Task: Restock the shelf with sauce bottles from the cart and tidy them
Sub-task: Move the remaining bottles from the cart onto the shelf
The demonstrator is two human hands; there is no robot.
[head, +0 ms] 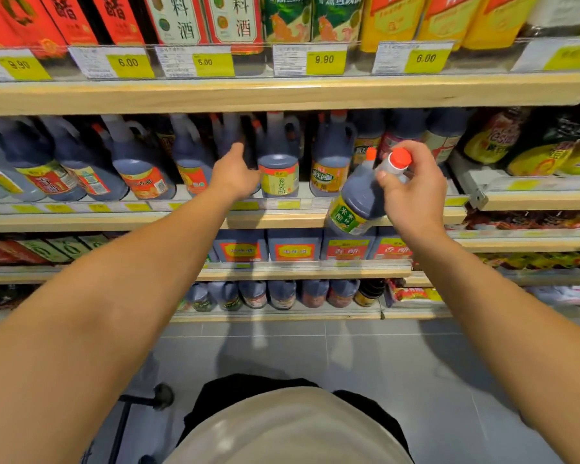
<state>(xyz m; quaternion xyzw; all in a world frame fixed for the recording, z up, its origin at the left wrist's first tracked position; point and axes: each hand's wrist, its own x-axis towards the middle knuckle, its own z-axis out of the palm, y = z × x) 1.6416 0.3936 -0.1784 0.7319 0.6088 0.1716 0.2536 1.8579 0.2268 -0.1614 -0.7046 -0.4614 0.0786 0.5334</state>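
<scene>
Risking a knock-over: tilted sauce bottle (355,202) at centre right could clip the shelf (282,219) edge or neighbours going in. Right hand (412,189) grip clamped on its neck, arm extended. Left hand (236,175) reaching among shelved bottles (278,169) at centre; grip state can't tell.

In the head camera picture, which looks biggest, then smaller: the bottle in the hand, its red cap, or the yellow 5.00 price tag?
1. The bottle, tilted in the right hand, looks biggest.
2. The yellow 5.00 price tag.
3. The red cap looks smallest, though it is nearer the camera than the tag, so those two are close.
</scene>
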